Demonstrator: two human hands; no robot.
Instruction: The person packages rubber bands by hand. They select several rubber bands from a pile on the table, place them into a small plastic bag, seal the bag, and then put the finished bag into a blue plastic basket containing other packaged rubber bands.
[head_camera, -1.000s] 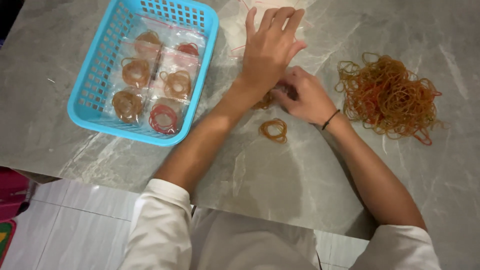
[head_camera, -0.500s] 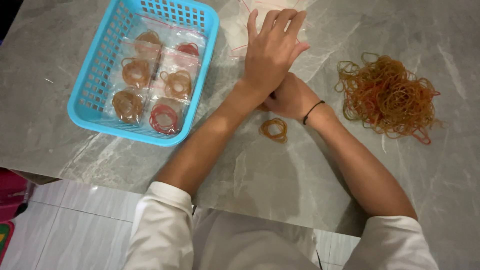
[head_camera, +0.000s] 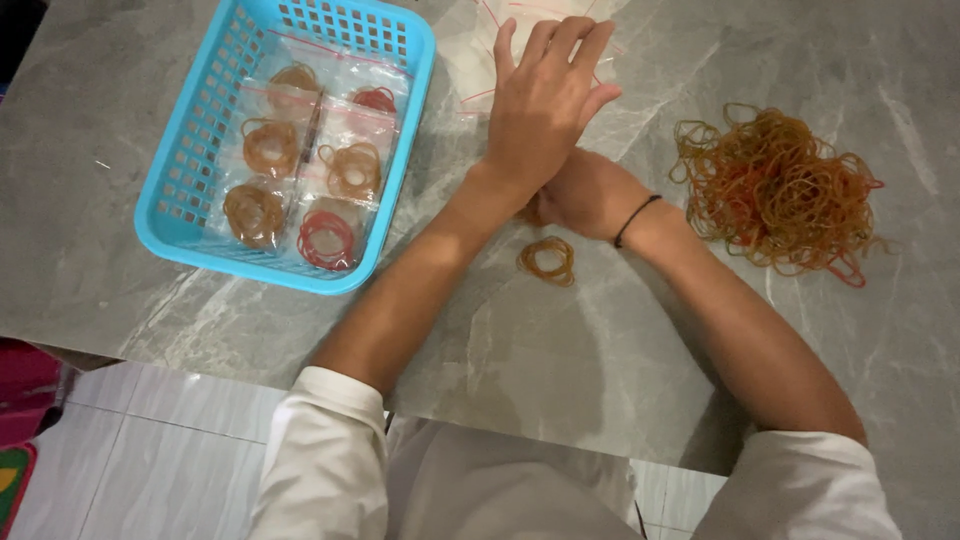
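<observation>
Left hand (head_camera: 545, 100) spread flat, right of blue basket (head_camera: 190, 225). Right hand (head_camera: 590, 195) beneath it; grip hidden, cannot tell. Small rubber-band bundle (head_camera: 547, 260) just below.

A single head-worn camera looks steeply down, fairly near, at the grey table (head_camera: 600, 380) edge.

Blue basket (head_camera: 190, 190), grey marbled table (head_camera: 620, 340), seemingly tan-and-red bands (head_camera: 775, 190).

left hand (head_camera: 545, 105) covers right hand (head_camera: 585, 192) fingers, grip unreadable; thin clear plastic bags (head_camera: 480, 50) cut off at top edge.
</observation>
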